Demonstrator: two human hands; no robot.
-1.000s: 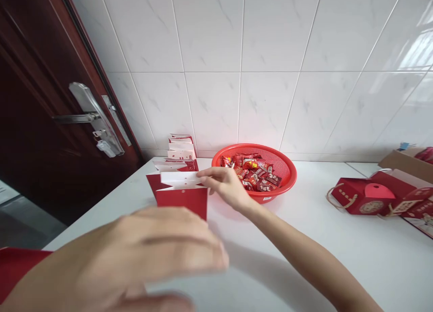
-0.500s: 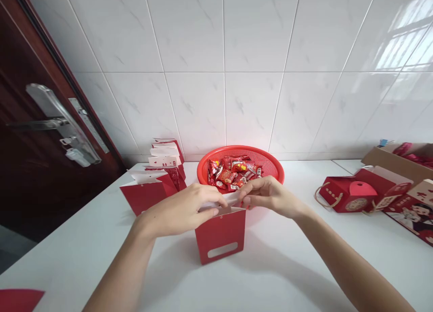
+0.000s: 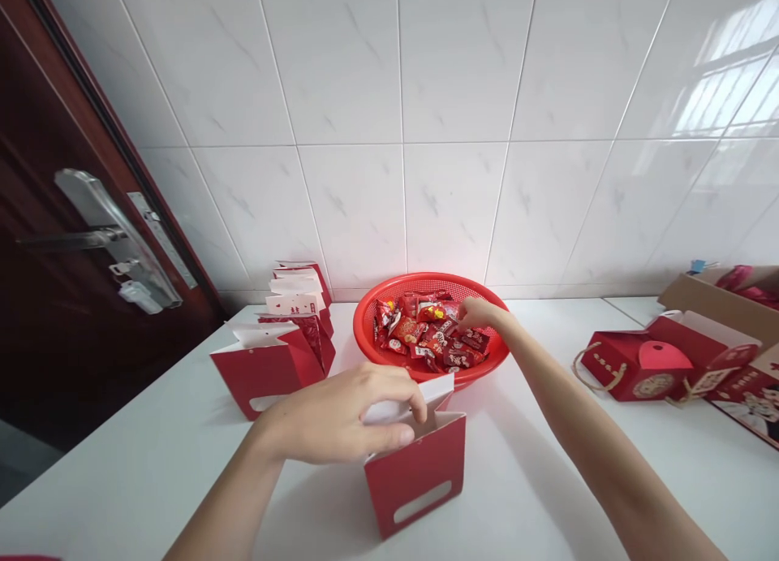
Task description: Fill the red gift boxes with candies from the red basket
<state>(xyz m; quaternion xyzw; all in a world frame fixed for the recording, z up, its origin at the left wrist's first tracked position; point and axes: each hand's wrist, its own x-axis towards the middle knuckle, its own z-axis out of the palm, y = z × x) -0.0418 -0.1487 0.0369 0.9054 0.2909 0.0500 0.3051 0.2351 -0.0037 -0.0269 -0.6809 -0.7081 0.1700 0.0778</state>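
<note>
A red paper gift box point(image 3: 419, 476) with a white inside and a slot in its front stands upright with its top flaps up. My left hand point(image 3: 365, 415) grips its upper left edge, thumb at the front panel and curled fingers over the opening. Behind the box, a red plastic basket point(image 3: 363, 334) holds many wrapped candies point(image 3: 426, 330). Reaching into the basket's right side, my right hand point(image 3: 480, 312) has its fingers bent down together among the candies. Its fingertips are partly hidden, so what they pinch cannot be made out.
More open red boxes point(image 3: 261, 370) stand in a row at left. Two closed red boxes with rope handles point(image 3: 645, 366) and a cardboard carton point(image 3: 699, 297) occupy the right. A tiled wall point(image 3: 450, 212) bounds the white table point(image 3: 529, 496); a dark door point(image 3: 73, 317) is at left.
My right hand has left the box's top and moved back into the candy basket. My left hand stays at the box, which now appears lower and further right in view.
</note>
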